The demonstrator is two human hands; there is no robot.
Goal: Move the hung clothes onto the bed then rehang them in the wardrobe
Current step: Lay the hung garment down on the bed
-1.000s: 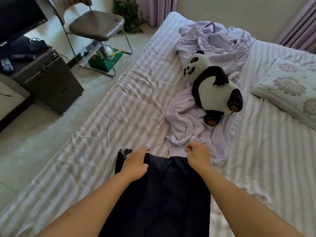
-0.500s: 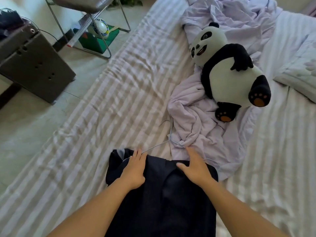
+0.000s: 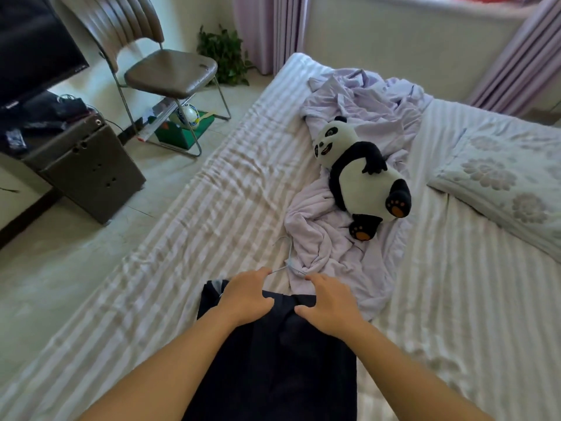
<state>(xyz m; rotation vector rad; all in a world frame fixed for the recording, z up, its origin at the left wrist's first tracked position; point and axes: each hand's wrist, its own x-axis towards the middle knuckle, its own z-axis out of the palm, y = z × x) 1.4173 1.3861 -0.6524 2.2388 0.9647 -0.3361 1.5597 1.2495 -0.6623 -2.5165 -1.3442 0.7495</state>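
A dark navy garment (image 3: 273,360) lies flat on the striped bed (image 3: 212,208), running from its near edge toward the middle. A thin wire hanger (image 3: 290,261) sticks out of its top end, the hook lying on the sheet. My left hand (image 3: 246,296) rests palm down on the garment's top left corner, fingertips by the hanger wire. My right hand (image 3: 329,305) lies palm down on the top right corner with its thumb spread. Neither hand grips anything. A crumpled lilac cloth (image 3: 328,247) lies just beyond the hanger.
A panda plush (image 3: 361,183) lies on the lilac cloth, with a flowered pillow (image 3: 501,183) at right. Left of the bed are tiled floor, a brown chair (image 3: 170,71), a dark cabinet (image 3: 91,168) and a TV (image 3: 30,47). Curtains (image 3: 516,56) hang behind.
Both hands let go of the hanger's shoulders and now lie flat on the garment's top. My view dipped toward the bed, then lifted again.
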